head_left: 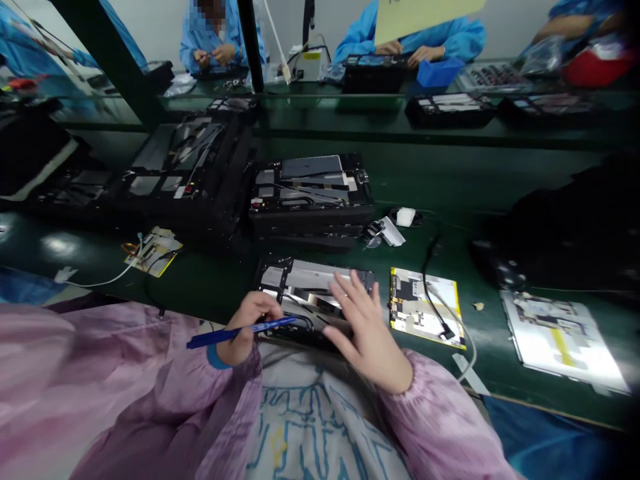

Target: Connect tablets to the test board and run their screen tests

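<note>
My left hand [245, 327] is closed around a blue pen [225, 335], which lies level and points right over the near edge of an opened device [303, 275]. The device is a flat dark frame with silver parts and black cables inside, lying on the green bench in front of me. Above its right side my right hand [365, 327] is spread with fingers apart and nothing in it. Whether its fingertips touch the device I cannot tell. Right of that hand lies a yellow-edged panel [407, 313] with a black cable [431, 293] across it.
Behind the device, a stack of black frames [310, 217] stands on the bench, with another stack [170, 173] further left. A yellow-edged board [160, 252] lies left, a silver panel [560, 333] right. Across a partition, people in blue sleeves [465, 40] work near a blue bin [439, 71].
</note>
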{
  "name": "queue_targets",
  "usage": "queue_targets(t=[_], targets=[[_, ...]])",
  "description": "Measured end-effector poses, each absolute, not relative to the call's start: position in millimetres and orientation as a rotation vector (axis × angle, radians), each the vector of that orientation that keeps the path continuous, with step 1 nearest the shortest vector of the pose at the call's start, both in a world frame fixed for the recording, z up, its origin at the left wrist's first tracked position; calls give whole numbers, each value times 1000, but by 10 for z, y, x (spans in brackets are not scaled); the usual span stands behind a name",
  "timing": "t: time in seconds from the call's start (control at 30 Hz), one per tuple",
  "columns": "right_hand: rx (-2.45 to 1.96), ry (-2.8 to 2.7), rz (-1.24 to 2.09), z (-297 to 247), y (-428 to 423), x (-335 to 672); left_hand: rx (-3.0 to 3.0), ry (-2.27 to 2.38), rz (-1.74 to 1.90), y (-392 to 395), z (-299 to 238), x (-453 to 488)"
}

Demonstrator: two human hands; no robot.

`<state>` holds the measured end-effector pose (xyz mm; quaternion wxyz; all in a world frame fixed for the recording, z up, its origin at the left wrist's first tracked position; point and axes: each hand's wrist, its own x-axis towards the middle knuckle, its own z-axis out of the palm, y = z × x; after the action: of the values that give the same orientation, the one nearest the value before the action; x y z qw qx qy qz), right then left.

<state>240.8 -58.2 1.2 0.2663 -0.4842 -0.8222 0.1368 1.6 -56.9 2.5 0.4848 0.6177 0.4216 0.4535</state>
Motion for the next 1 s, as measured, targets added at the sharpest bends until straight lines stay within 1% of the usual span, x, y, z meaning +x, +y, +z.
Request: queue_targets(t=[0.1,0.2,0.3,0.37,0.43,0.5,0.57,0.67,0.77,0.9,0.93,1.0], targets=[[-1009,-2242,506,163,-611,2431,1425,693,978,-565,66,481],[-953,-2133,544,212,-486,2622,1351,624,1002,-480,128,746],[-1154,-1927,480,167,-114,2962,1278,642,1051,-376,167,831],[-1390,-1890,340,84,214,3154,1294,702,913,-333,166,880],[-1521,-1952,236,-33,511,3243,1348,752,728,-316,139,962],[-1591,-2045,167,-155,713,3238,1421,786,618,-318,90,1063],[-1616,-2107,113,-244,814,3195,1514,830,586,-325,37,1149],[-1658,-2068,114,-268,852,3171,1638,901,588,-324,-10,1206],[-1685,-2044,174,-173,819,3210,1710,943,589,-304,-10,1204],[-1537,-2091,173,-5,527,3194,1727,908,613,-308,-25,1184],[-1460,-2106,230,17,399,3161,1686,890,678,-321,-43,1176],[-1252,-2152,450,21,113,3074,1527,836,887,-360,-92,1154]])
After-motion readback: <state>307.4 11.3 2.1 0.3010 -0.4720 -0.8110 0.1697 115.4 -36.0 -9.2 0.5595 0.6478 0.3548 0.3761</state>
